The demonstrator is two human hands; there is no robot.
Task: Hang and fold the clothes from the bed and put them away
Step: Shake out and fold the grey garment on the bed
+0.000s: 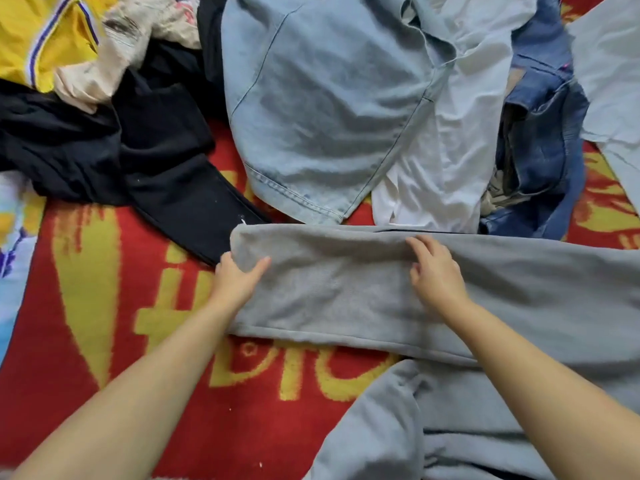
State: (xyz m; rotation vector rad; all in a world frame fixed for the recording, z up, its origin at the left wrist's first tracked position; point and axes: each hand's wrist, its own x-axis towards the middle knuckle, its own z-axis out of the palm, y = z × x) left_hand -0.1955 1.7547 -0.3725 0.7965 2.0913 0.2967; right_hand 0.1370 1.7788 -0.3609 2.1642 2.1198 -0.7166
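A grey sweatshirt-like garment (346,299) lies across the red and yellow bedspread (104,306), one long part stretched from centre to right, more of it bunched at the lower right. My left hand (235,282) grips its left end, thumb on top and fingers tucked under the fabric. My right hand (436,271) lies on the top of the grey fabric near its far edge, fingers loosely bent and pressing it down.
Behind the grey garment lie a heap of clothes: black trousers (138,140), light blue jeans (318,109), a white shirt (446,161), dark blue jeans (540,140), a yellow jersey (41,36), a beige garment (114,53). Pale fabric (613,81) lies at the far right.
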